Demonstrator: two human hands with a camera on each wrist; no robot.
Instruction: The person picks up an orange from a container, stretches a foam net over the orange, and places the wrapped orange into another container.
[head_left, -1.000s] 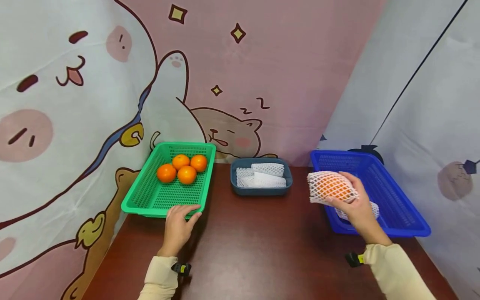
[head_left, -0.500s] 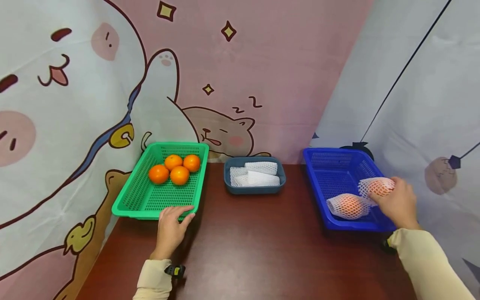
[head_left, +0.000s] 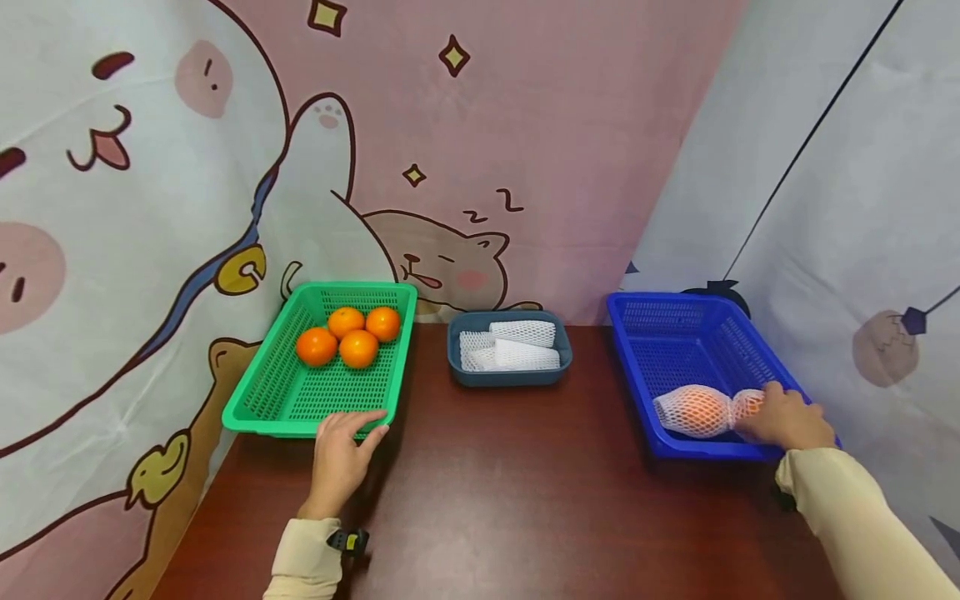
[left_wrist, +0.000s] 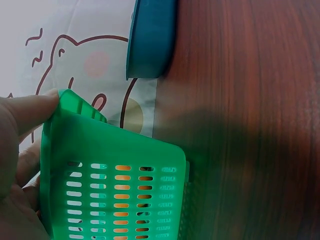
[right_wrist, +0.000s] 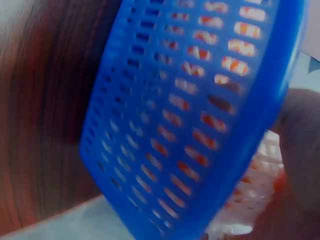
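In the head view my right hand (head_left: 791, 418) is low inside the blue basket (head_left: 630, 367), gripping an orange in a white foam net (head_left: 747, 405). Another netted orange (head_left: 697, 412) lies right beside it. Through the blue slots in the right wrist view, orange and white patches show; part of the net (right_wrist: 245, 200) appears under my fingers. My left hand (head_left: 341, 462) holds the front rim of the green basket (head_left: 247, 408), thumb outside and fingers over the edge. Several bare oranges (head_left: 358, 348) sit together toward that basket's back.
A small dark blue-grey tray (head_left: 510, 379) with several white foam net sleeves (head_left: 525, 354) stands between the baskets at the back of the brown table (head_left: 495, 483). A cartoon-printed cloth (head_left: 562, 150) hangs right behind them.
My right hand has carried the netted orange rightward and down into the blue basket, beside the other one. The left hand has stayed at the green rim; the head view has shifted slightly.
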